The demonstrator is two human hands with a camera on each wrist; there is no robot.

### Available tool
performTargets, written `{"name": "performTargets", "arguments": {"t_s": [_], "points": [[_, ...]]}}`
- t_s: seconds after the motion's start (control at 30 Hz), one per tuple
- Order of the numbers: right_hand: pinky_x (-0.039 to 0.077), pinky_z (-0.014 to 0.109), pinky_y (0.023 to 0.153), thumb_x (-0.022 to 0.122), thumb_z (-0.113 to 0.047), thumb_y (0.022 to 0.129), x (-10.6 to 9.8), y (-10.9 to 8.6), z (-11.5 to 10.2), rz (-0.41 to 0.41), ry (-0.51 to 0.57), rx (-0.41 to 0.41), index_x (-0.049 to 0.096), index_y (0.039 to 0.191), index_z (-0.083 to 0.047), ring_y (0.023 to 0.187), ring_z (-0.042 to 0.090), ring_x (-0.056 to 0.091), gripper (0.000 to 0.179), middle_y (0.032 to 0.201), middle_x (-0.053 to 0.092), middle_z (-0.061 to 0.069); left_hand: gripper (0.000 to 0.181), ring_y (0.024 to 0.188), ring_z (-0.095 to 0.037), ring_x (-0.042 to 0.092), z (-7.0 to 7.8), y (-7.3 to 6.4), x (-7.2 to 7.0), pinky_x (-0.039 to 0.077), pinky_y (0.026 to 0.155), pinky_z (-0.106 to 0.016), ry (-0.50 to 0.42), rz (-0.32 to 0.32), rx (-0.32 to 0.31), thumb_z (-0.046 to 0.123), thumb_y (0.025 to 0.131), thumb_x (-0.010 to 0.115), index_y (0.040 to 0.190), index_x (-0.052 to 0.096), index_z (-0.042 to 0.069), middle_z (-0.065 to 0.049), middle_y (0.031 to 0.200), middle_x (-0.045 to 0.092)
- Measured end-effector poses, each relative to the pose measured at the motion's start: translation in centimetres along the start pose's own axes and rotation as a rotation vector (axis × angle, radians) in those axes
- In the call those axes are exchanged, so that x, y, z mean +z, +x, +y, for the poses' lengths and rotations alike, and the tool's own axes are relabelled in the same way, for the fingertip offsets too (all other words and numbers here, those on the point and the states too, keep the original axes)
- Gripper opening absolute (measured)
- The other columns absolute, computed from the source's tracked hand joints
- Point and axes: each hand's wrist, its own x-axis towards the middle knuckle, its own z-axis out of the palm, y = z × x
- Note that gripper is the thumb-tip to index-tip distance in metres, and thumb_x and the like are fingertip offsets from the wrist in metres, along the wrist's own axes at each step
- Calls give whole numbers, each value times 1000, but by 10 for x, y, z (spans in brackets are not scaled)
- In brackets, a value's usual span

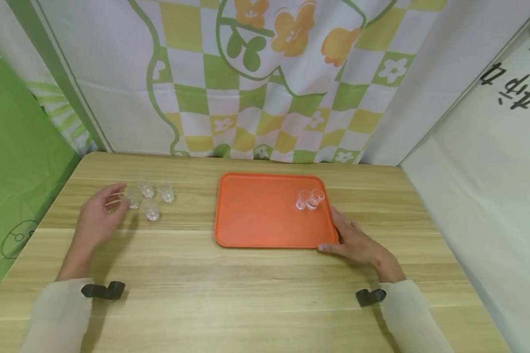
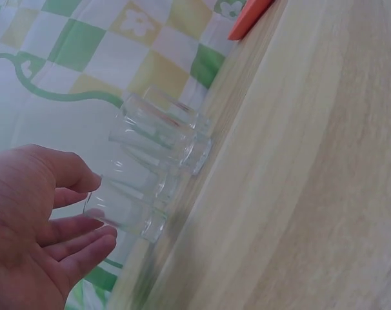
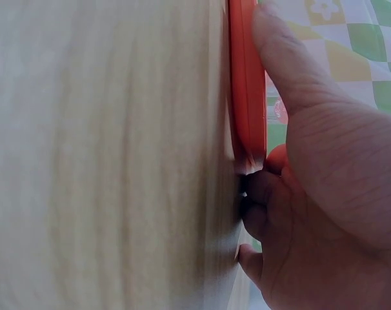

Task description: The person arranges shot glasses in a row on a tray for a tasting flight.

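Observation:
My left hand [image 1: 100,214] is at a small clear shot glass [image 1: 133,200] on the left of the table. In the left wrist view, the loosely bent fingers and thumb are spread about the rim of that glass [image 2: 128,210], fingertips right at it; its base stands on the wood. Three more shot glasses [image 1: 167,192] stand close beside it. My right hand [image 1: 355,239] holds the near right corner of an orange tray [image 1: 260,215], thumb along the front edge and fingers at the right side. On the tray, two shot glasses [image 1: 315,199] stand side by side near the right edge.
The wooden table [image 1: 229,299] reaches back to a checkered, flowered curtain [image 1: 265,98]. A green cloth [image 1: 17,147] hangs at the left, and a white surface with dark writing [image 1: 490,196] borders the right side.

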Motion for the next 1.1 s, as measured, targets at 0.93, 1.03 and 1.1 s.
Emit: {"name": "performTargets", "arguments": {"t_s": [0.93, 1.03, 1.1], "points": [[2, 67, 120, 74, -51, 93, 0, 1, 0, -3, 5, -9, -1, 165, -7, 155, 40, 1, 113, 170, 7, 19, 45, 110, -50, 63, -16, 4, 5, 44, 79, -1, 8, 4, -30, 11, 102, 65, 140, 52, -11, -35, 125, 62], [2, 67, 120, 74, -51, 93, 0, 1, 0, -3, 5, -8, -2, 165, -7, 155, 40, 1, 113, 170, 6, 19, 45, 110, -50, 63, -16, 5, 6, 44, 80, -2, 8, 11, -23, 11, 102, 65, 139, 53, -11, -34, 124, 63], [1, 67, 120, 74, -51, 93, 0, 1, -1, -4, 6, -5, -2, 165, -8, 155, 40, 0, 114, 170, 6, 19, 45, 109, -49, 63, -15, 5, 6, 44, 80, -2, 8, 16, -21, 11, 102, 66, 139, 53, -11, -34, 124, 63]]}}
